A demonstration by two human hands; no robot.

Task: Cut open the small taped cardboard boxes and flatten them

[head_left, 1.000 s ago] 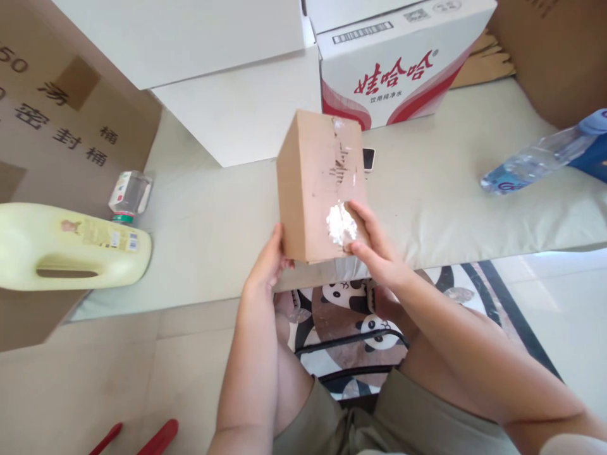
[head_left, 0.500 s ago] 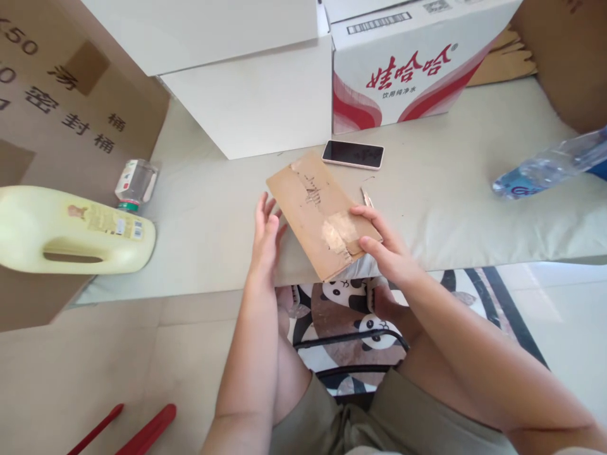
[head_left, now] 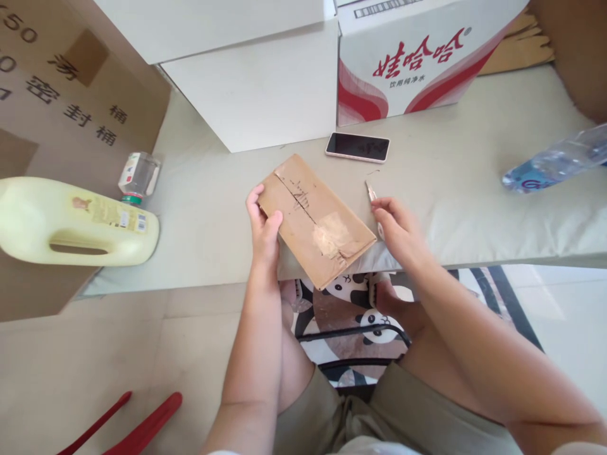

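Note:
A flat brown cardboard box (head_left: 310, 218) lies slanted at the padded surface's front edge, with a dark line across its top and a worn tape patch near its lower end. My left hand (head_left: 263, 224) grips its left side, thumb on top and fingers round the far edge. To the box's right, my right hand (head_left: 401, 230) has its fingers closed on a slim silver utility knife (head_left: 371, 193). The knife's pointed tip faces away from me; its lower part is partly covered by my fingers.
Behind the box lie a phone (head_left: 358, 147) and white cartons (head_left: 265, 95), one with red print (head_left: 408, 79). A yellow jug (head_left: 118, 221) and small clear bottle (head_left: 140, 174) are left, beside a large brown carton (head_left: 95, 76). A water bottle (head_left: 545, 167) lies right.
My right hand has let go of the box and taken hold of the knife to its right. My left hand has closed on the box's left side, and the box has turned slightly.

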